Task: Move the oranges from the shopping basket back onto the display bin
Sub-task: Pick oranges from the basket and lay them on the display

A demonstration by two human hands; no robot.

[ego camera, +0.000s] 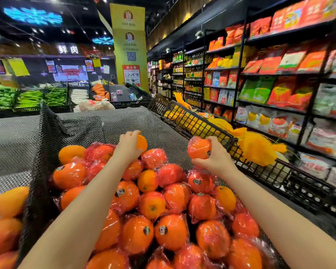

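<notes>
Both arms reach out over the display bin point(47, 133), a compartment lined with dark mesh netting and heaped with oranges point(151, 206), many of them sealed in shiny plastic film with small stickers. The left hand point(128, 146) is curled around a bare orange point(142, 142) at the far edge of the heap, just above or on the topmost fruit; which, I cannot tell. It looks chosen as a spot where the pile is still low enough to take one more without rolling. The right hand point(214, 157) grips a wrapped orange point(199, 148) from the side with fingers and thumb, holding it clear of the pile near the bin's right edge, apparently looking for a gap to set it in. Gripping each fruit from above or the side leaves its underside free to settle among the others. The shopping basket is not in view, so how many oranges remain to come across cannot be judged. To the right runs a black wire crate point(202, 125) of yellow fruit, and beyond it shelves point(279, 74) of packaged goods. A careless drop on this slope could start fruit tumbling toward the near edge.
</notes>
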